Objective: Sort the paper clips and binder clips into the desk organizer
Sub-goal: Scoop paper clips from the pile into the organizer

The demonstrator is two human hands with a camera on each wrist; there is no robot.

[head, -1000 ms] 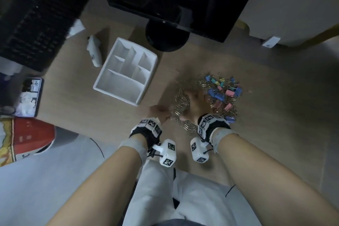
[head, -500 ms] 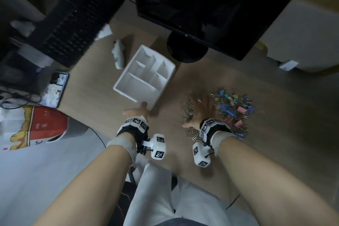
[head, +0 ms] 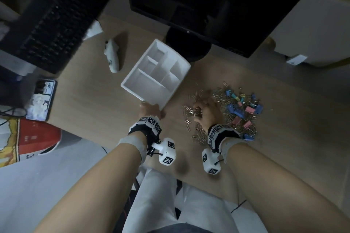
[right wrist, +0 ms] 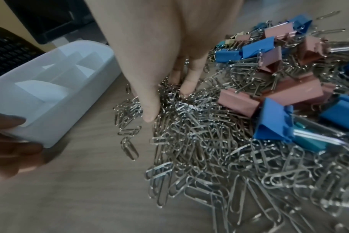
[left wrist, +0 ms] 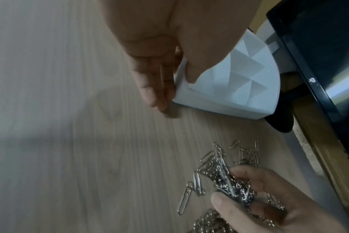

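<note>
A wood-grain desk [head: 98,111] in dim light fills the scene, with a dark monitor [head: 217,2] standing at its far edge. Nearest the body, two bare forearms with wrist-worn cameras are seen reaching forward. The right hand [head: 207,111] is curled into the silver paper clips [right wrist: 199,149], a bunch being pinched between thumb and fingers, as the left wrist view shows. The left hand [head: 150,109] is closed on the near corner of the white desk organizer [head: 157,73], thumb over the rim and fingers against the outer wall. The organizer's compartments are seen bare. Beyond and to the right of the paper clips, the blue and pink binder clips [head: 244,108] are heaped, partly tangled with them.

For the step in hand, a clean handful would best be lifted free of stragglers and of any binder clip, the organizer being kept steady and near, so that the bunch can be dropped into one compartment without spill.

Farther off, a white mouse [head: 112,56] is seen left of the organizer, a black keyboard [head: 47,24] beyond it, and a phone [head: 41,100] at the desk's left edge.
</note>
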